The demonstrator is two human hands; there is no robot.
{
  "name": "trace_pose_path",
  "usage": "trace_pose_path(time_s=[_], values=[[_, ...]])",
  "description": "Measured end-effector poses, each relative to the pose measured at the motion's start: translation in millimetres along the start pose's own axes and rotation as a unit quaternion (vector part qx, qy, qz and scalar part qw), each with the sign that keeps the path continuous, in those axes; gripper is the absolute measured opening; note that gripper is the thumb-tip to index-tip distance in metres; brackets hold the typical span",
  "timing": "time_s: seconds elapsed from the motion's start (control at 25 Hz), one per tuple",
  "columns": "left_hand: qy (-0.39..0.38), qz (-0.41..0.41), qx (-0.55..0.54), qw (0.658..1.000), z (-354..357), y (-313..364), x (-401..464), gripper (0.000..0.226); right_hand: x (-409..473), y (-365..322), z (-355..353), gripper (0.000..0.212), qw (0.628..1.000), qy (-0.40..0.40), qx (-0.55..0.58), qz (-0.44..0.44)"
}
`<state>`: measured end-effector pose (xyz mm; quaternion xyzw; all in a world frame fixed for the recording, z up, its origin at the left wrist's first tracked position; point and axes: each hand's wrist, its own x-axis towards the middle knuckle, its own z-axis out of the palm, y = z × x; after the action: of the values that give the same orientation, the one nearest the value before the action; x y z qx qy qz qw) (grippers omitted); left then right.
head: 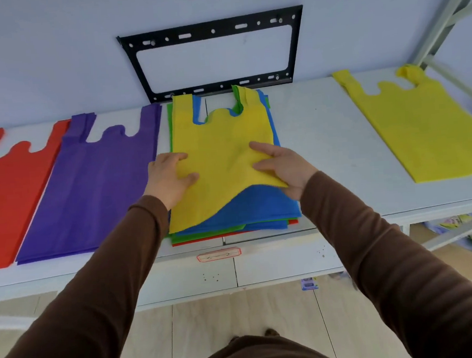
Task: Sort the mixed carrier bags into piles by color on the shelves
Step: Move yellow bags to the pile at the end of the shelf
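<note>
Brown sleeves (pixel 102 288) reach in from six o'clock. The left hand (pixel 169 174) and right hand (pixel 283 165) pinch the top yellow bag (pixel 220 140) of the mixed stack (pixel 260 211), its near edge lifted.

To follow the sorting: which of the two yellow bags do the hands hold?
The yellow bag on the mixed pile, gripped by left hand and right hand; the far-right yellow bag lies untouched.

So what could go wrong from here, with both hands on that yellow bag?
1. The left hand and right hand pinch the yellow bag off the mixed stack; the blue bag beneath may drag along.
2. The stack already overhangs the shelf edge and could slide off.
3. The bag might land askew on the yellow pile.
</note>
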<state>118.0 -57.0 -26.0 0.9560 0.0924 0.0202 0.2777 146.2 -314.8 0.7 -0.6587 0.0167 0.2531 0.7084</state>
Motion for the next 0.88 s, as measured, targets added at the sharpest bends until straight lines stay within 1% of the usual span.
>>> trace_pose_path(time_s=[0.08,0.12,0.16,0.2,0.24,0.28,0.32,0.36,0.4,0.44,0.48,0.52,0.68,0.72,0.8,0.88], values=[[0.057,-0.034,-0.058,0.996,-7.5,-4.2,-4.0,0.047,3.3,-21.9,-1.0,0.047,0.998,0.0,0.068,0.001],[0.063,-0.064,-0.108,0.99,-11.8,-2.4,-7.4,0.045,3.1,-32.0,-5.5,0.046,0.994,-0.001,0.114,0.001],[0.05,-0.106,-0.175,0.978,-14.1,0.8,-10.4,0.043,1.9,-39.5,-12.5,0.047,0.984,-0.007,0.179,0.006],[0.012,-0.157,-0.25,0.955,-15.6,6.9,-13.6,0.041,-0.9,-43.6,-21.7,0.052,0.968,-0.017,0.249,0.015],[-0.047,-0.207,-0.315,0.925,-16.0,12.9,-15.6,0.044,-4.8,-46.2,-30.2,0.061,0.951,-0.035,0.307,0.024],[-0.115,-0.238,-0.373,0.889,-14.8,18.9,-17.3,0.049,-8.2,-45.9,-40.0,0.07,0.941,-0.047,0.334,0.031],[-0.175,-0.243,-0.422,0.856,-10.4,23.7,-17.3,0.057,-13.8,-44.0,-47.8,0.076,0.943,-0.056,0.325,0.038],[-0.207,-0.231,-0.464,0.829,-3.3,27.0,-14.6,0.062,-19.0,-39.0,-54.8,0.074,0.959,-0.055,0.276,0.039],[-0.209,-0.217,-0.506,0.808,3.7,30.4,-10.7,0.066,-24.0,-31.2,-61.2,0.062,0.978,-0.047,0.201,0.043],[-0.194,-0.207,-0.535,0.796,8.6,33.0,-4.9,0.073,-29.3,-21.8,-67.5,0.049,0.992,-0.03,0.117,0.042],[-0.18,-0.189,-0.538,0.801,11.4,36.4,0.2,0.079,-34.8,-11.1,-72.3,0.042,0.998,-0.017,0.05,0.045],[-0.169,-0.168,-0.517,0.822,12.8,39.2,5.4,0.081,-37.4,0.2,-78.3,0.041,0.999,-0.008,0.005,0.049],[-0.196,-0.104,-0.381,0.898,13.1,38.0,20.2,0.075,-36.0,29.0,-83.7,0.055,0.994,0.031,-0.097,0.043],[-0.205,-0.09,-0.348,0.91,13.8,36.6,21.9,0.077,-36.3,29.4,-80.3,0.059,0.991,0.037,-0.122,0.032],[-0.215,-0.068,-0.324,0.919,13.2,37.6,23.9,0.08,-38.2,23.0,-73.5,0.067,0.986,0.04,-0.164,0.007],[-0.203,-0.047,-0.333,0.92,7.6,45.3,26.5,0.08,-43.8,9.1,-72.4,0.07,0.985,0.036,-0.168,-0.006]])
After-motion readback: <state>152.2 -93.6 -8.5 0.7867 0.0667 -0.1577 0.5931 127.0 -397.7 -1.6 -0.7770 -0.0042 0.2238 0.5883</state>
